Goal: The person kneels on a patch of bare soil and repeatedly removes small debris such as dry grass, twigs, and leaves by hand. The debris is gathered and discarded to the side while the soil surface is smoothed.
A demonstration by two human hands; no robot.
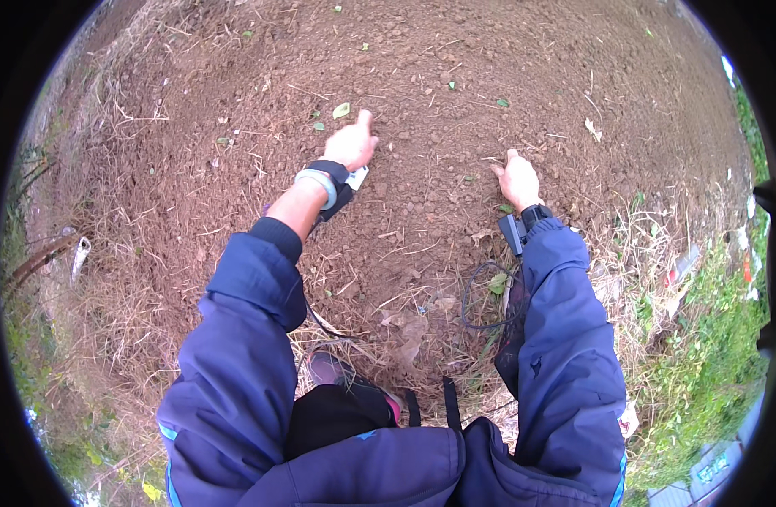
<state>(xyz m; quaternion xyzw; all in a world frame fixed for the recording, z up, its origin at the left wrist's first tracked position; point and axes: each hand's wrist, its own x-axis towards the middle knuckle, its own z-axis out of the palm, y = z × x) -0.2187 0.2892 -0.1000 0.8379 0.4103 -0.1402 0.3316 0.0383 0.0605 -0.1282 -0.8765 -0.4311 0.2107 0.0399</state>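
Observation:
Loose brown soil (426,146) with clods, straw and scattered leaves lies before me. My left hand (351,144) reaches over it, back of the hand up, one finger pointing away from me; the other fingers are mostly hidden. A pale green leaf (341,111) lies just beyond it. My right hand (518,180) is low at the soil to the right, fingers partly bent and fingertips hard to make out. Whether either hand holds something cannot be told. A pale bangle (321,184) and black strap circle the left wrist; a small dark device (511,233) is strapped at the right wrist.
Dry straw (134,298) covers ground to the left, near a broken branch (42,256) and a whitish tube-like piece (81,253). Green weeds (698,355) and bits of litter lie to the right. My shoe (331,369) stands below; a black cable (467,298) loops by the right sleeve.

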